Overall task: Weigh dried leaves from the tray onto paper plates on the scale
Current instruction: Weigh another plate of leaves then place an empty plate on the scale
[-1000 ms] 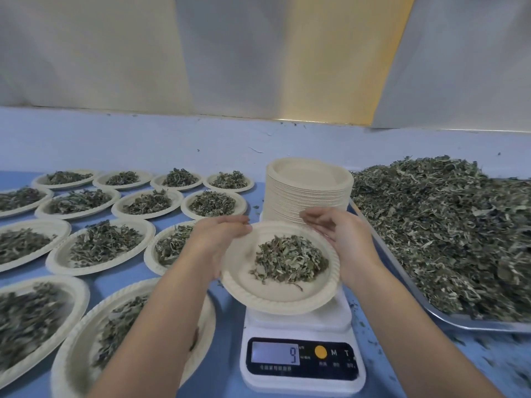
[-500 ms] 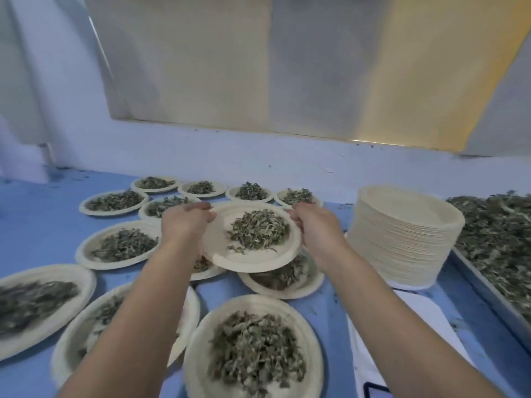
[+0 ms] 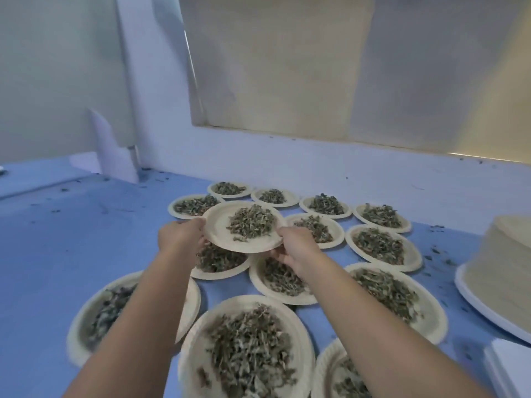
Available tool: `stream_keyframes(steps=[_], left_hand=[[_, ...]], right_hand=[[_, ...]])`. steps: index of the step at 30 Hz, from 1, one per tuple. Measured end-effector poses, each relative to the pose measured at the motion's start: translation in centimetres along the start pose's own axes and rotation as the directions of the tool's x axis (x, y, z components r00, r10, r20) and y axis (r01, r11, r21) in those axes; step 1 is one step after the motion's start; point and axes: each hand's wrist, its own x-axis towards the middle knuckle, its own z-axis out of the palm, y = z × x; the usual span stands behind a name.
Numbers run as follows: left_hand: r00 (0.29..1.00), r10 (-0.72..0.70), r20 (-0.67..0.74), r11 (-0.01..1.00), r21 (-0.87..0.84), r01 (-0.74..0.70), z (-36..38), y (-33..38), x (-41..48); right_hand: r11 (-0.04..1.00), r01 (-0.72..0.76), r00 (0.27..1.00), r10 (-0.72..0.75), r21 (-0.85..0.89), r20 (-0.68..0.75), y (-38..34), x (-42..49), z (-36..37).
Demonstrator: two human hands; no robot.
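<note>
Paper plate (image 3: 221, 234) of dried leaves (image 3: 251, 222) is gripped between left hand (image 3: 181, 235) and right hand (image 3: 296, 247).

A blue tabletop (image 3: 71, 248) fills the left and lower frame, flecked with dark specks (image 3: 62, 189); a pale white wall (image 3: 373, 179) runs behind it across the middle; above, upper centre to right, a large frosted panel (image 3: 287, 67) glows beige, with warm yellow light (image 3: 485, 158) along its lower right edge; a white pillar (image 3: 149, 81) stands upper left.
</note>
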Motion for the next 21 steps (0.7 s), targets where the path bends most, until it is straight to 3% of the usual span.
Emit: stream_keyframes(steps=[6,9,17,21], left_hand=[[0.987,-0.15,0.055,0.988,0.041,0.148,-4.5,0.6,2.9],[0.984,-0.17,0.056,0.985,0.011,0.17,-6.1,0.6,4.4],[0.962,-0.146,-0.231,0.986,-0.109,0.124,-9.3,0.2,10.1],[0.94,-0.249,-0.234,0.963,-0.159,0.216,-10.2,-0.1,11.8]], right_hand=[[0.983,0.062,0.998,-0.063,-0.17,-0.001,0.5,2.8,5.1],[0.998,0.042,0.998,-0.039,-0.056,0.052,0.9,2.8,7.1],[0.999,0.014,0.989,-0.02,0.043,0.144,1.7,1.9,8.1],[0.998,0.026,0.992,-0.032,0.048,0.124,1.7,1.8,7.7]])
